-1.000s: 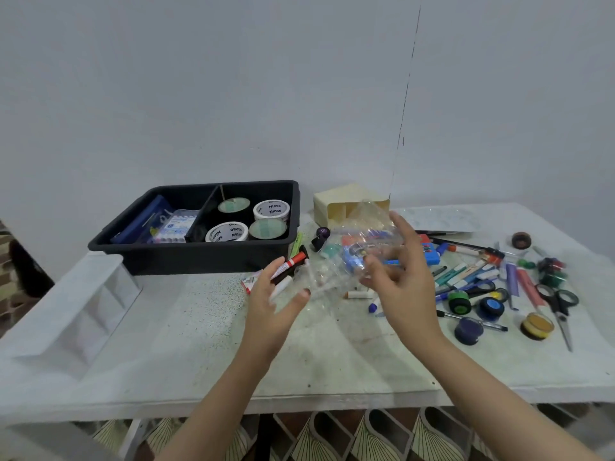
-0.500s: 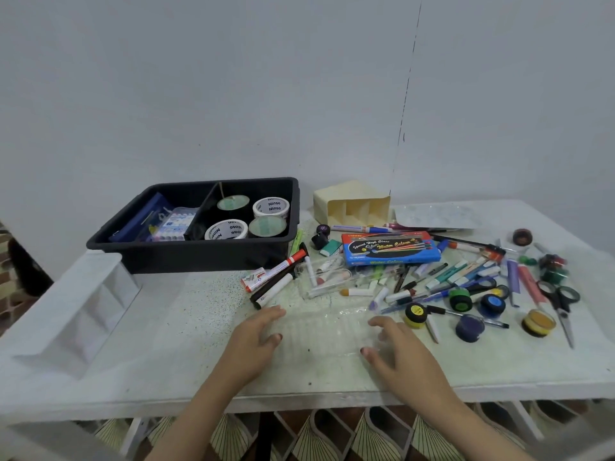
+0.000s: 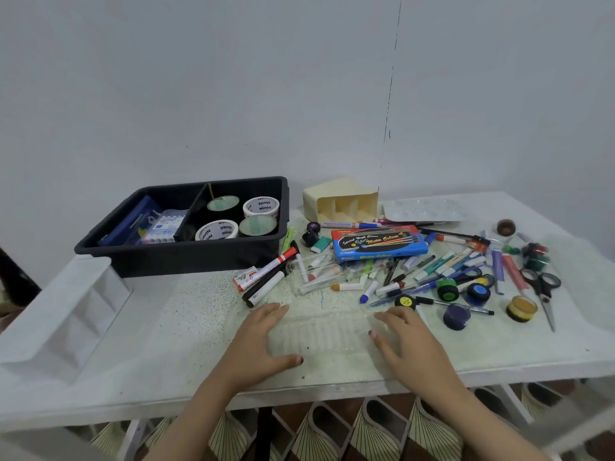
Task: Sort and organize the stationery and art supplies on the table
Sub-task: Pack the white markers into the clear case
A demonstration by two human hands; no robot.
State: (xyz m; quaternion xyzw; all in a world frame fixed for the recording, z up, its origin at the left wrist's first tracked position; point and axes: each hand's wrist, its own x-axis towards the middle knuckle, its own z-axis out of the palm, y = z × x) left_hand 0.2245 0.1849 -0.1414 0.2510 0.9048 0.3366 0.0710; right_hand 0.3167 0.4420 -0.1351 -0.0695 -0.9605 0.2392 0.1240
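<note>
As my left hand (image 3: 259, 341) and right hand (image 3: 407, 344) lie spread flat, each touches one end of the clear ridged plastic tray (image 3: 319, 331), whose long axis runs left to right between them; the watercolour box (image 3: 379, 242) lies beyond, nearer my right.

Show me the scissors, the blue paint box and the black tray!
scissors (image 3: 543, 298): head view, on the pivot below the black handles.
blue paint box (image 3: 379, 242): head view, middle of its printed lid.
black tray (image 3: 179, 257): head view, on its front wall.
</note>
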